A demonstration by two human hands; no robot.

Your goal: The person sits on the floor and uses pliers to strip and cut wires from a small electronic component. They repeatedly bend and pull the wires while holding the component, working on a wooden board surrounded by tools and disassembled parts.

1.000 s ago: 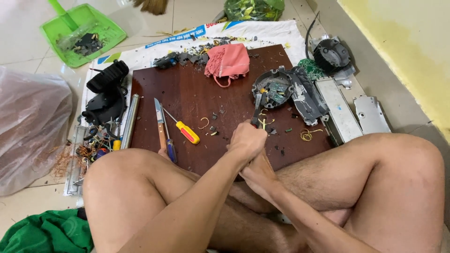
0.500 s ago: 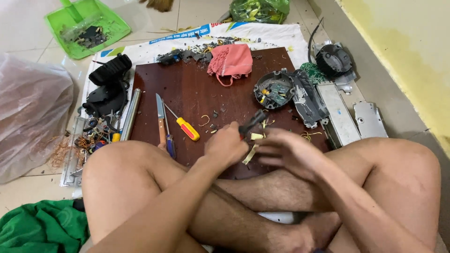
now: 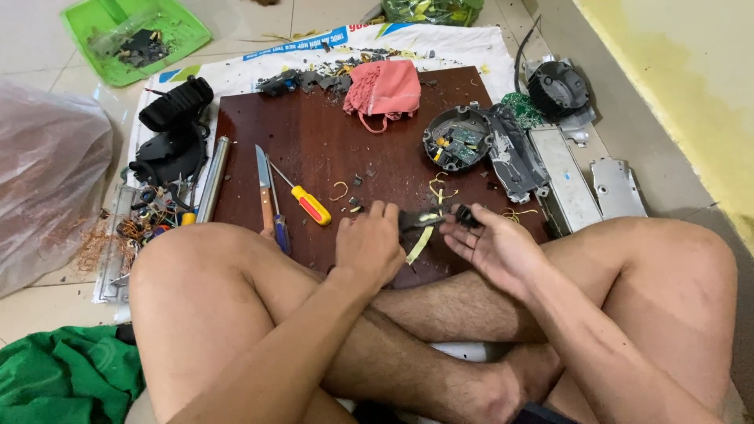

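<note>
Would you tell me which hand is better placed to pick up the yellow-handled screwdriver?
Left, probably. The left hand lies on the same side as the screwdriver, though it grips the small black part. The right hand is farther off, touching that part too.

A small black component [image 3: 428,218] is held at the near edge of the dark red-brown board [image 3: 314,133], roughly level, its long axis running left to right. Its left end is gripped by the fingers of the left hand [image 3: 369,247]; its right end is met by the fingertips of the right hand [image 3: 491,247]. A pale yellow strip [image 3: 419,245] (possibly tape) is seen hanging from its underside, slanting down and to the left. Finer detail of the component cannot be made out.
</note>
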